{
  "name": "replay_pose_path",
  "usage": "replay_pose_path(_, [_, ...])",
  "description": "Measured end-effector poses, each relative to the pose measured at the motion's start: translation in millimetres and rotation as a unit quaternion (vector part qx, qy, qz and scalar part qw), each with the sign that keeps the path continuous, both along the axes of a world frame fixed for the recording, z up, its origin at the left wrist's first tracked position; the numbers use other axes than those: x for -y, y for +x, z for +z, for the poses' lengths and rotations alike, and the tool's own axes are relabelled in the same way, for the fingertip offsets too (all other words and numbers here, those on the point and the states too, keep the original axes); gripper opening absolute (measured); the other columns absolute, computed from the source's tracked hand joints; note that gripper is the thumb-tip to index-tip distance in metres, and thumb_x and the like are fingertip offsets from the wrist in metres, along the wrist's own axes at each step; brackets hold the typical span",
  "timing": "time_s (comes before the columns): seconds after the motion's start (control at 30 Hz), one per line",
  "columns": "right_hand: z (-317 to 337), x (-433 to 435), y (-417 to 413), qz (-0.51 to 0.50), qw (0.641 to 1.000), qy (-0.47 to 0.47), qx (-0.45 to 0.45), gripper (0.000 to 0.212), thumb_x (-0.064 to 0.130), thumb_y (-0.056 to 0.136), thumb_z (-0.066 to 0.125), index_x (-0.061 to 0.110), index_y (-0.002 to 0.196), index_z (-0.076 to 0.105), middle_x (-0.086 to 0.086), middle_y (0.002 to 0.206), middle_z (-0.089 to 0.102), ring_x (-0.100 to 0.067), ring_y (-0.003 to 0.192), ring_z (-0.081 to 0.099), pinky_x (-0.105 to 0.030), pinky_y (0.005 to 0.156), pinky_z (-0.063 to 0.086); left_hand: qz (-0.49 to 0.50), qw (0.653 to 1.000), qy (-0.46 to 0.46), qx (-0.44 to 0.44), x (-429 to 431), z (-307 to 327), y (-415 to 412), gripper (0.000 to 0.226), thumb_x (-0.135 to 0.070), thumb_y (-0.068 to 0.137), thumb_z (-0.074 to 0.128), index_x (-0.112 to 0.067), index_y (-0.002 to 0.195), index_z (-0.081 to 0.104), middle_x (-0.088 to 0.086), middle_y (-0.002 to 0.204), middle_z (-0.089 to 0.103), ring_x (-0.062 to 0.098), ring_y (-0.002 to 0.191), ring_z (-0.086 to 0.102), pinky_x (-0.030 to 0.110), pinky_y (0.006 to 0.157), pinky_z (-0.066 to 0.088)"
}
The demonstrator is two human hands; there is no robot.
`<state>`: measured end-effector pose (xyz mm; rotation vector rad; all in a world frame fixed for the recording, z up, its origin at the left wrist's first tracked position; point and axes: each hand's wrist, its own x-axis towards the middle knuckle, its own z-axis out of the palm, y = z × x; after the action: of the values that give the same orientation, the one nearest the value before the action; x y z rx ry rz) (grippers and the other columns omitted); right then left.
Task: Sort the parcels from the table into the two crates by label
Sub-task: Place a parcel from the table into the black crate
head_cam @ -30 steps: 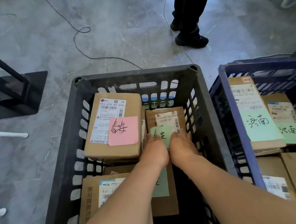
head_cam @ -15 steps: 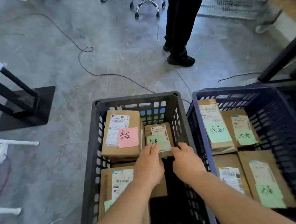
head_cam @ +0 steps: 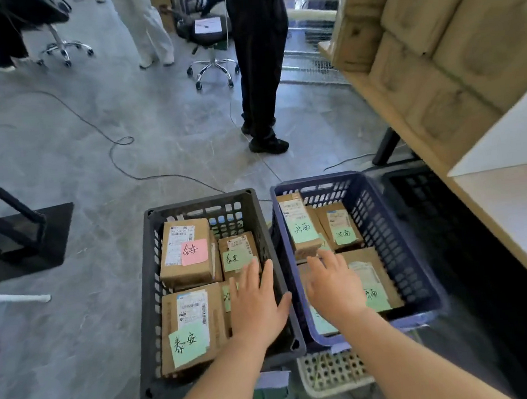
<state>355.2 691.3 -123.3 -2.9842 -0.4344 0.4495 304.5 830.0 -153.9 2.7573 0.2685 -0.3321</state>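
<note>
Obs: left hand (head_cam: 256, 309) over black plastic crate (head_cam: 197, 199), right hand (head_cam: 335, 285) over blue plastic crate (head_cam: 318, 179); each grip wide, empty. Unsorted brown cardboard parcels (head_cam: 435, 54) sit stacked on tabletop (head_cam: 510, 204), right. Advice: read label before lifting.

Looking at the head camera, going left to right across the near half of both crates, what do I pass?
From the left: black crate wall → tan parcel with green note → left hand → right hand → blue-crate parcel → blue crate wall → table.
</note>
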Motion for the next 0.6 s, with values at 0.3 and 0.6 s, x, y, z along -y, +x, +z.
replay_pose_path(0.3, [60,147,-84,-0.083,0.992,0.020,0.090,0.050,0.034,0.096,0.048,0.016,0.142,0.039,-0.009,0.152,0.031,-0.029,0.136,0.032,-0.040,0.107,0.032,-0.108,0.991,0.049,0.065,128,56,-37,0.076,-0.060,0.096,0.029,-0.026,0.153,-0.008,0.005,0.160,-0.018,0.023,0.148,-0.015,0.049,0.119,-0.007])
replay_pose_path(0.6, [92,307,-187,-0.208,0.966,0.026,0.153,0.056,0.041,0.097,0.044,0.023,0.148,0.027,-0.005,0.157,0.020,-0.024,0.142,0.021,-0.037,0.113,0.023,-0.242,0.959,0.071,0.126,285,94,-97,0.078,-0.063,0.095,0.029,-0.028,0.153,-0.008,0.004,0.161,-0.016,0.024,0.148,-0.013,0.051,0.118,-0.005])
